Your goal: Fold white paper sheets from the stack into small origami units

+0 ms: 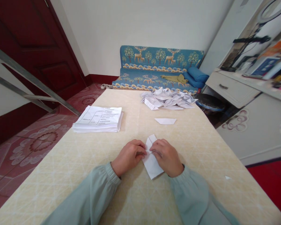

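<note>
A partly folded sheet of white paper (pixel 152 167) lies at a slant on the table, between my two hands. My left hand (pixel 130 155) pinches its left edge, thumb and fingers together. From the other side my right hand (pixel 167 156) has its fingers closed on the paper's right part and covers some of it. The fingertips of both hands nearly meet at a crease in the middle. Just beyond lies a flat folded paper piece (pixel 165 121), shaped like a trapezoid.
A stack of printed sheets (pixel 98 118) sits at the left of the table (pixel 67 175). Many folded paper pieces (pixel 167 99) are heaped at the far edge. A small paper scrap (pixel 228 177) lies at right. Beyond stand a patterned sofa (pixel 140 73) and a dark stool (pixel 209 101).
</note>
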`<state>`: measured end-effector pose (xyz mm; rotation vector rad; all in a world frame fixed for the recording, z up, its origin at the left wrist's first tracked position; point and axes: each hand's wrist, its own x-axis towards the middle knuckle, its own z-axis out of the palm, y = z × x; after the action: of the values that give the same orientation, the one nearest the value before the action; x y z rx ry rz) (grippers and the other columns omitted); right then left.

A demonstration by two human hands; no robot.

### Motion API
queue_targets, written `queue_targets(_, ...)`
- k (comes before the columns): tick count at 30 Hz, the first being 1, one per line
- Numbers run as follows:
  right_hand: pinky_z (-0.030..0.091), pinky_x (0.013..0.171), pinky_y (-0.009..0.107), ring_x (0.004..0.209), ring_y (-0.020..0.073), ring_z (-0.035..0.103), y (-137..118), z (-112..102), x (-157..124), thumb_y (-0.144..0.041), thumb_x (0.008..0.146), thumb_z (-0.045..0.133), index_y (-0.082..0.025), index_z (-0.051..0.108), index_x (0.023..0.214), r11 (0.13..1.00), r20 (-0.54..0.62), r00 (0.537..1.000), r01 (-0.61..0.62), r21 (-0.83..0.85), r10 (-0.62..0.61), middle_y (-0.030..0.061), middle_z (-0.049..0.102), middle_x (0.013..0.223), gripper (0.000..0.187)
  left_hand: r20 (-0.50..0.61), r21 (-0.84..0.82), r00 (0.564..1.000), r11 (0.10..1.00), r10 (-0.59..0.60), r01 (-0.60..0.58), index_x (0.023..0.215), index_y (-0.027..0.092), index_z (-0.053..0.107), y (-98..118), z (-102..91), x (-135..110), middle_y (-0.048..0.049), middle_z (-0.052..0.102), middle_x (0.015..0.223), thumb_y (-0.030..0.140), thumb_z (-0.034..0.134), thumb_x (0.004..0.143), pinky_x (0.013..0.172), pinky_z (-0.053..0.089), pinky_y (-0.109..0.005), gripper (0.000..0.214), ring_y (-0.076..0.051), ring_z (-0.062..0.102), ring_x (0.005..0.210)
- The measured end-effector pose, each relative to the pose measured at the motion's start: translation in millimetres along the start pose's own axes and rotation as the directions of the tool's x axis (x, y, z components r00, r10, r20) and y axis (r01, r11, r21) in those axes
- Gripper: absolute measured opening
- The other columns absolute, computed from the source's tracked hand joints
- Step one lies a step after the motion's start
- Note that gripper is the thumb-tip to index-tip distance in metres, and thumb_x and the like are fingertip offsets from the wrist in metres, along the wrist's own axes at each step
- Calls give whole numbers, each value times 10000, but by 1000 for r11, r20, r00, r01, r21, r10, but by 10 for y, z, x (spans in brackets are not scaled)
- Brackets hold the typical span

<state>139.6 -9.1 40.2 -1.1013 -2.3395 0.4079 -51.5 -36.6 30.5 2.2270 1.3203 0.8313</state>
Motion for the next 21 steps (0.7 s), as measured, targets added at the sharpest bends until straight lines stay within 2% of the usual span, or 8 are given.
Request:
queue_targets(2,439,791,297,893,174,559,-17,14,12,-61,790,514,-225,679,800,999,114,993,41,26,-43,25,637,875,233,-9,0,1000,1000,-2,2,753,205,714,10,4,-15,-35,663,931,72,617,722,814,484,-306,168,-168,595,892)
queue_targets(4,448,808,296,906,168,576,-10,-29,8,-61,788,516,-229,693,829,999,170,985,22,43,-29,22,653,914,248,-22,14,1000,1000,-15,15,742,201,711,23,13,-51,-36,673,939,74,603,737,810,493,-306,167,-167,602,893)
queue_targets(7,449,883,311,989,185,594,29,-165,-63,-182,733,658,-238,689,964,995,259,965,2,100,-28,26,667,1052,239,-28,50,999,998,-28,30,802,205,723,47,33,-141,-42,685,962,97,560,787,824,502,-318,196,-172,607,910)
queue_targets(10,409,989,363,1169,251,526,63,-249,-215,-358,551,809,-220,631,1138,987,372,924,32,158,-89,83,559,1293,629,-14,55,1000,998,7,-6,916,208,720,53,41,-227,-47,680,1034,91,498,822,882,490,-325,268,-172,598,979)
queue_targets(12,356,1043,418,1258,278,441,68,-221,-327,-380,519,822,-223,586,1201,988,382,920,35,149,-91,100,465,1380,738,-19,43,999,999,29,-28,981,213,708,36,33,-254,-44,673,1071,58,472,815,922,473,-326,326,-166,587,1019)
queue_targets(16,305,1070,477,1297,261,393,56,-48,-469,-328,682,734,-214,583,1173,994,279,956,66,81,-87,106,460,1382,526,3,17,998,998,60,-60,1006,234,699,-37,-11,-230,-32,674,1062,-6,445,777,924,468,-323,418,-153,581,1012)
queue_targets(19,324,1054,468,1282,246,415,51,23,-490,-289,771,651,-201,617,1103,985,206,964,161,53,-169,118,497,1350,345,32,2,994,994,108,-108,996,238,701,-91,-42,-197,-33,667,1066,-26,426,760,913,470,-325,448,-154,575,1013)
queue_targets(21,319,1058,455,1273,231,426,48,17,-485,-264,799,617,-211,625,1082,973,199,953,223,55,-229,106,514,1338,289,32,0,990,991,136,-136,989,231,702,-115,-50,-185,-36,656,1094,-33,421,751,919,465,-329,453,-155,568,1030)
